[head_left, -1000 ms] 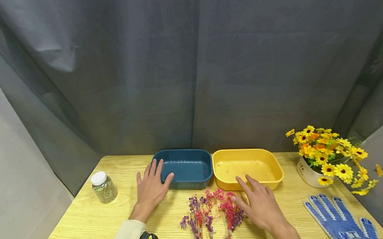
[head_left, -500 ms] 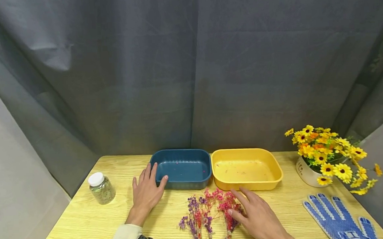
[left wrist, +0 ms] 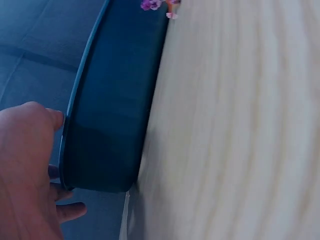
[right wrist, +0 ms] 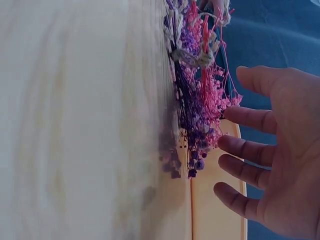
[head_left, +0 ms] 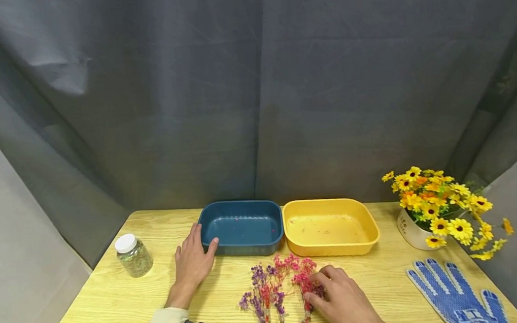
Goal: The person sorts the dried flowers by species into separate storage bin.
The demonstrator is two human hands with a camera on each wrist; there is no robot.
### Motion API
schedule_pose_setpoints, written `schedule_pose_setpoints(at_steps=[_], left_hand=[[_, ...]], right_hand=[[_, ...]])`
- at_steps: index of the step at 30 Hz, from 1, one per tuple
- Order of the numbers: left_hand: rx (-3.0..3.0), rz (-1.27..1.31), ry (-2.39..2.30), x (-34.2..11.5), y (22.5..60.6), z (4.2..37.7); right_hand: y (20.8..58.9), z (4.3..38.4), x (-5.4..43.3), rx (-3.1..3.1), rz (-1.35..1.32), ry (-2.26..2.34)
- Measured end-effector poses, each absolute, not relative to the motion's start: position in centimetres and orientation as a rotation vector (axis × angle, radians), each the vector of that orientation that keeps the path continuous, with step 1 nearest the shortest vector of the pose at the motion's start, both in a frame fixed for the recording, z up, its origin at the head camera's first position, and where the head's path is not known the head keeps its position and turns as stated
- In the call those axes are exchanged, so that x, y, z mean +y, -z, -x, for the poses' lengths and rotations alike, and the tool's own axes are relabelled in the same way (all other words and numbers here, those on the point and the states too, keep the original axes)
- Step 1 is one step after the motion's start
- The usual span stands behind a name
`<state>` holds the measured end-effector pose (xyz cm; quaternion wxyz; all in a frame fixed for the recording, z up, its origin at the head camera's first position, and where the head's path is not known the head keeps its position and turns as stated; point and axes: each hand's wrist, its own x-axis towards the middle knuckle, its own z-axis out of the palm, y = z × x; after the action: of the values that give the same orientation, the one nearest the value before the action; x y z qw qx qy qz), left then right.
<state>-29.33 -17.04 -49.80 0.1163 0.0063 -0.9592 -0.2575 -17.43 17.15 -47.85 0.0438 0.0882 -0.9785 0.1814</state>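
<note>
Several small bunches of dried flowers, some purple (head_left: 259, 300) and some pink (head_left: 307, 272), lie on the table in front of two trays. String ties show round their stems in the right wrist view. My right hand (head_left: 344, 299) is over the right-hand pink and purple bunch (right wrist: 207, 105), its fingers slightly bent and spread beside the blossoms, without gripping them. At the front left corner of the dark blue tray (head_left: 246, 250) is my left hand (head_left: 194, 261), fingers extended and thumb by the rim. Whether it touches the tray is hard to tell.
Right of the blue tray stands a yellow tray (head_left: 332, 250). A white-lidded jar (head_left: 134, 258) is at the left. On the right are a pot of yellow flowers (head_left: 422, 230) and a blue patterned glove (head_left: 462, 292). Behind hangs a grey curtain (head_left: 255, 107).
My right hand has lowered towards the right-hand bunch and its fingers have bent more. My left hand has shifted slightly left and down along the blue tray's corner.
</note>
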Motion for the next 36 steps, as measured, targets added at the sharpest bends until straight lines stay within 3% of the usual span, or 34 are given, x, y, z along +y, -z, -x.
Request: schedule_pose_setpoints(at_steps=[36], left_hand=[[-2.844,-0.058,0.951,-17.7,50.0,29.4]], right_hand=[[48.9,16.8,17.1,-3.080,0.114,-0.769]])
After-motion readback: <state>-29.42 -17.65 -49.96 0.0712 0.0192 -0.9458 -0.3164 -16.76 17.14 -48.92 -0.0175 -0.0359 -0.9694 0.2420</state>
